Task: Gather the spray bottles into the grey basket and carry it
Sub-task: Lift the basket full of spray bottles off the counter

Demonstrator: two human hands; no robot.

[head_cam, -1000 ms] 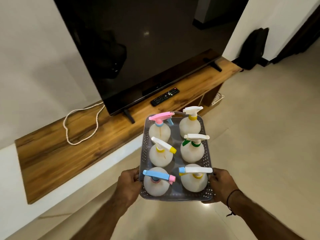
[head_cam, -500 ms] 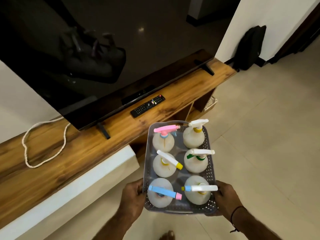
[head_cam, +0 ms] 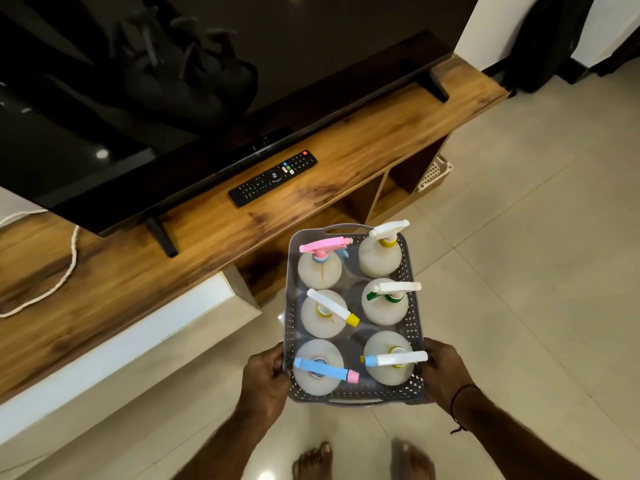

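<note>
I hold the grey basket (head_cam: pixel 417 317) in the air in front of me, over the tiled floor beside the wooden TV bench. My left hand (head_cam: pixel 265 379) grips its near left edge and my right hand (head_cam: pixel 443 372) grips its near right edge. Several pale round spray bottles stand upright inside in two rows. At the far end are one with a pink trigger (head_cam: pixel 320 268) and one with a white trigger (head_cam: pixel 379 258). The nearest pair has a blue trigger (head_cam: pixel 317 372) and a white-and-blue trigger (head_cam: pixel 391 367).
A long wooden bench (head_cam: pixel 311 202) runs from left to upper right, carrying a large black TV (head_cam: pixel 138 98) and a remote (head_cam: pixel 273 177). A white cord (head_cam: pixel 65 271) lies at its left. A black bag (head_cam: pixel 543 43) leans on the wall upper right. My bare feet (head_cam: pixel 363 459) show below.
The view has tilted down and closer to the bench; the basket sits lower in the frame and my feet have come into view. Both hands keep the same grip.
</note>
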